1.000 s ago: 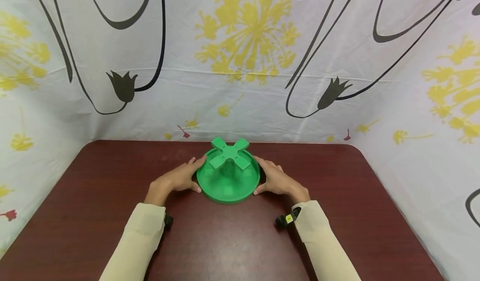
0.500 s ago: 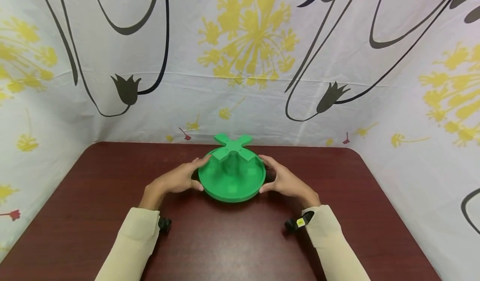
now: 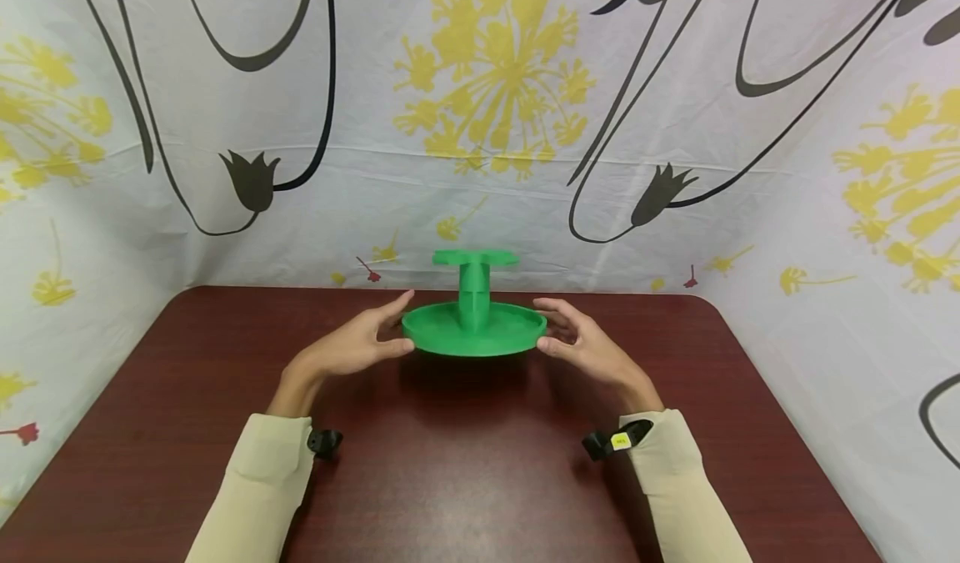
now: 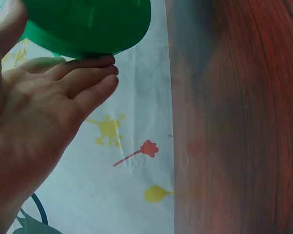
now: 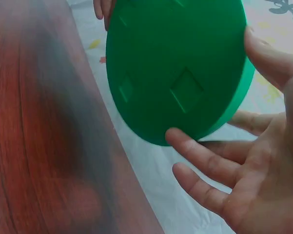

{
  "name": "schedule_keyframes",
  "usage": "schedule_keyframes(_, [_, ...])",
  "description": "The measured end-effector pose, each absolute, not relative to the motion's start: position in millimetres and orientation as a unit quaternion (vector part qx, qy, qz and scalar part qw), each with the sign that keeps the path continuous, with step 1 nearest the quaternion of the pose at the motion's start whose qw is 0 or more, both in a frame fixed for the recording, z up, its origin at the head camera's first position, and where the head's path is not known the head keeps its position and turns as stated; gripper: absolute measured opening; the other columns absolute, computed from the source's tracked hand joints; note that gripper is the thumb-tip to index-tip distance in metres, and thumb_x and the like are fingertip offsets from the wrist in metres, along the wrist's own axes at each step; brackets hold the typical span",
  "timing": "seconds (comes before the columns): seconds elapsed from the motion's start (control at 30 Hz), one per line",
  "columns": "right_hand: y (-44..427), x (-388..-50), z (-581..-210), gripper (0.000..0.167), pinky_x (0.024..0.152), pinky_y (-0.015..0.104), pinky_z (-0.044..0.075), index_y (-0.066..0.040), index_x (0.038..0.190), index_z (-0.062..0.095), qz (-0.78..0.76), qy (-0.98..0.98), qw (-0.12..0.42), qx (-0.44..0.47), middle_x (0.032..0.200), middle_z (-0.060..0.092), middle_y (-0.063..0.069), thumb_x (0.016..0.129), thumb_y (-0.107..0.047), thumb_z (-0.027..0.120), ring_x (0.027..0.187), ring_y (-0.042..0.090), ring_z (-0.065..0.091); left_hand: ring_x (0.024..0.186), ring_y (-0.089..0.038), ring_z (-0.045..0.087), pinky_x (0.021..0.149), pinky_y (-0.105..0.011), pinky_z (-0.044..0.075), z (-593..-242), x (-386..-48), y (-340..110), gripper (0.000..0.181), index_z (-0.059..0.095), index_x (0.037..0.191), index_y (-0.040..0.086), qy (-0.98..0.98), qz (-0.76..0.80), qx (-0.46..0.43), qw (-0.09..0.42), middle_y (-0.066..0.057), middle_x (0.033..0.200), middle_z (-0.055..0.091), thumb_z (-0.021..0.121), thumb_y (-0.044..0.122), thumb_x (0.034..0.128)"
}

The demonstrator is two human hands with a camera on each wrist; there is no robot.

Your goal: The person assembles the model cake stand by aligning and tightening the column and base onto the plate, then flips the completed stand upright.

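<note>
Between the two hands is a green round stand: a shallow rimmed disc, a central post and a cross-shaped top seen nearly edge-on. It is held up off the table, with a shadow beneath. My left hand holds the disc's left rim, its thumb at the near side; the left wrist view shows fingers against the green disc. My right hand grips the right rim, thumb and fingers apart around the edge. In the right wrist view, diamond-shaped recesses mark the disc's underside.
A dark reddish-brown table lies below the hands. Behind it and at both sides hangs a white sheet with yellow, grey and red flower prints. Black wrist cameras sit at the cuffs, the right one with a yellow tag.
Both hands have raised the stand and tilted it, so its cross top went from seen from above to nearly edge-on. The hands have spread slightly apart in the view.
</note>
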State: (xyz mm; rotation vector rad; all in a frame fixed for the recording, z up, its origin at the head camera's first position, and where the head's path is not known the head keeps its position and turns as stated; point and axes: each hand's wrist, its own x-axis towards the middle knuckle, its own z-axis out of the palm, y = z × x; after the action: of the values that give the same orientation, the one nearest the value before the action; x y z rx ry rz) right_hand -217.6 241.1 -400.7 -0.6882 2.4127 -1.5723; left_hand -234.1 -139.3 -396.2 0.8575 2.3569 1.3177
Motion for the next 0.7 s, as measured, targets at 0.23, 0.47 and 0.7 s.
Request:
schedule_keyframes(0.23, [238,-219,-395,0.04,0.095,0.043,0.052,-0.005,0.141,0.049,-0.524,0.823,0.065,-0.208,0.125,0.062,0.025,0.104,-0.021,0.053,0.113,0.041,0.06,0.057,-0.012,0.038,0.075,-0.034,0.044,-391,-233,-134,0.061,0.035,0.154,0.007,0.84,0.458,0.266,0.117,0.001,0.061,0.042,0.049,0.04,0.1043])
schedule_keyframes(0.47, [232,-221,-398,0.044,0.079,0.033,0.057,-0.011,0.134,0.058,-0.475,0.857,-0.04,-0.194,0.111,0.071,0.014,0.092,-0.014,0.072,0.097,0.029,0.07,0.133,-0.028,0.052,0.107,-0.051,0.043,-388,-231,-127,0.064,0.036,0.153,0.003,0.836,0.486,0.229,0.109,-0.013,0.144,0.054,0.048,0.044,0.1041])
schedule_keyframes(0.7, [229,-219,-387,0.042,0.076,0.036,0.057,-0.009,0.131,0.062,-0.411,0.883,-0.105,-0.201,0.105,0.071,0.012,0.09,-0.007,0.072,0.094,0.029,0.07,0.098,-0.028,0.072,0.085,-0.041,0.057,-386,-233,-120,0.055,0.042,0.149,0.0,0.864,0.455,0.203,0.075,-0.018,0.128,0.066,0.057,0.026,0.1023])
